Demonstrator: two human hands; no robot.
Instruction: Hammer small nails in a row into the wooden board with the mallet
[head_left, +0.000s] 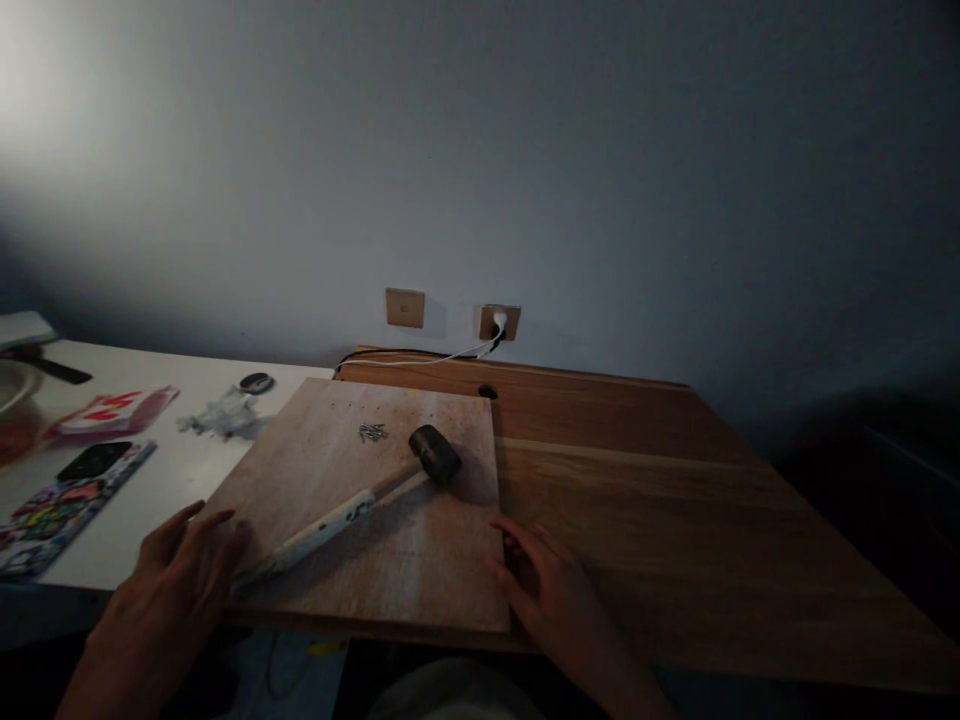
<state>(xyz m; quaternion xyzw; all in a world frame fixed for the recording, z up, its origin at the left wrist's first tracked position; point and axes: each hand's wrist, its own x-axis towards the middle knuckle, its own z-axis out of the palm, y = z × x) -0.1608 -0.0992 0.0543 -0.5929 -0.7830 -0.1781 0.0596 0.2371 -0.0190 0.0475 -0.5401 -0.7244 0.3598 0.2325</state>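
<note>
A wooden board (439,560) lies flat in front of me, partly over a white surface and partly over a wooden tabletop. Diagonally across it rests a mallet with a black head (435,455) and a pale, worn handle (330,525). A small pile of nails (372,432) sits near the board's far side. My left hand (176,565) is at the board's left edge, fingers apart, close to the handle's end. At the right edge, my right hand (544,580) touches the board with its thumb and forefinger apart; its other fingers are partly hidden. Neither hand is on the mallet.
A wooden tabletop (660,510) extends right. On the white table (176,490) at left are a dark phone (96,460), a colourful patterned item (56,515), a red-and-white packet (112,408), crumpled plastic (225,413) and a bowl (16,385). Cables run to a wall socket (510,320).
</note>
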